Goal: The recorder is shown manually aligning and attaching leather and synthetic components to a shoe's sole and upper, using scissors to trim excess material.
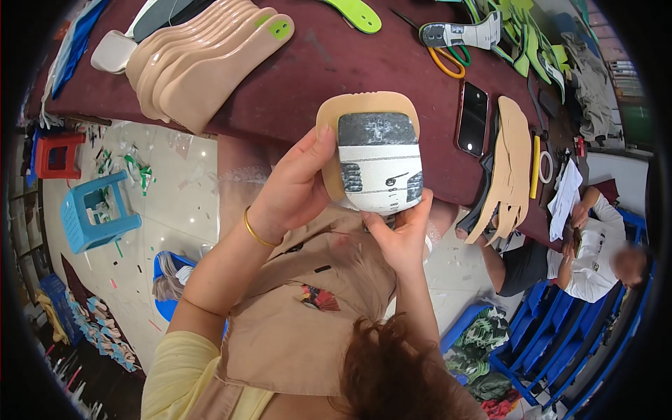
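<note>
Both my hands hold up an insole in front of my lap, at the table's near edge. Its near face has a dark grey patch, a white fabric band with black marks, and grey side patches. A tan cover layer shows beyond its far and left edges. My left hand grips the left edge, thumb on the tan layer. At the lower right edge my right hand pinches the insole between thumb and fingers. The fingers underneath are partly hidden.
On the maroon-covered table stand nested tan insoles at left. To the right lie scissors, a phone, tan cut pieces and green-and-white insole pieces. A blue stool is at left; another person sits at right.
</note>
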`<state>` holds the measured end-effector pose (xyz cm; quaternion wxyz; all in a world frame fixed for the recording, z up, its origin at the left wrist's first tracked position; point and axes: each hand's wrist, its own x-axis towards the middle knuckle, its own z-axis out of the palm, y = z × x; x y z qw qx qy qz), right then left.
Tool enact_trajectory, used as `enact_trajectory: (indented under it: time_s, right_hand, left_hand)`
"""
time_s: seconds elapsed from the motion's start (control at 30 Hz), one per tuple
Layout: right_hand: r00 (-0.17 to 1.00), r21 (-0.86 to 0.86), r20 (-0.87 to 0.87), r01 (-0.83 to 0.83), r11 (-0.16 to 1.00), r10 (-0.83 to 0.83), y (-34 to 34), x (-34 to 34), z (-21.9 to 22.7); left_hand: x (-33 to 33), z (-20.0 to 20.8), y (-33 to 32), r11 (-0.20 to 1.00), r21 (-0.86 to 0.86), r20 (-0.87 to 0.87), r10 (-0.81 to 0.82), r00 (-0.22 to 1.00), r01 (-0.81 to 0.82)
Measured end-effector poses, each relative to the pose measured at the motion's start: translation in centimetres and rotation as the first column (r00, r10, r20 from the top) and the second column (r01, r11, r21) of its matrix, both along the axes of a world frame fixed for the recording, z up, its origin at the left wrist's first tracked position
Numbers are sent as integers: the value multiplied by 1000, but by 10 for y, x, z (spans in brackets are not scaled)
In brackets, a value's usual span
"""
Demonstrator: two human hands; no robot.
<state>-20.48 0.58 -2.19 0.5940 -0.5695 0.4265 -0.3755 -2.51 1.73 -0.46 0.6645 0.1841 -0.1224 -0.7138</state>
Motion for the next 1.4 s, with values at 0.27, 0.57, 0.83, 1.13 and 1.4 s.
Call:
enact_trajectory:
  time_s: [0.27, 0.57, 0.83, 1.13, 1.4]
  right_hand:
    - [1000, -22, 5, -27, 999, 27, -6, 0, 1]
    - [999, -52, -25, -43, 998, 42, -7, 1, 0]
    - [999, -48, -35, -41, 998, 39, -9, 2, -2]
    - [904, -238, -300, -381, 894, 305, -46, -33, 1]
    - [785, 130, 242, -608, 783, 570, -85, -8, 14]
  left_hand:
    - [2, 1, 1, 999, -10, -25, -45, 999, 45]
    - [3, 1, 0, 998, -25, -35, -61, 998, 60]
    - [2, 0, -1, 997, -39, -56, -73, 996, 71]
    - [29, 2, -10, 995, 97, 104, -45, 994, 35]
    - [38, 0, -16, 958, 125, -342, -204, 917, 259]
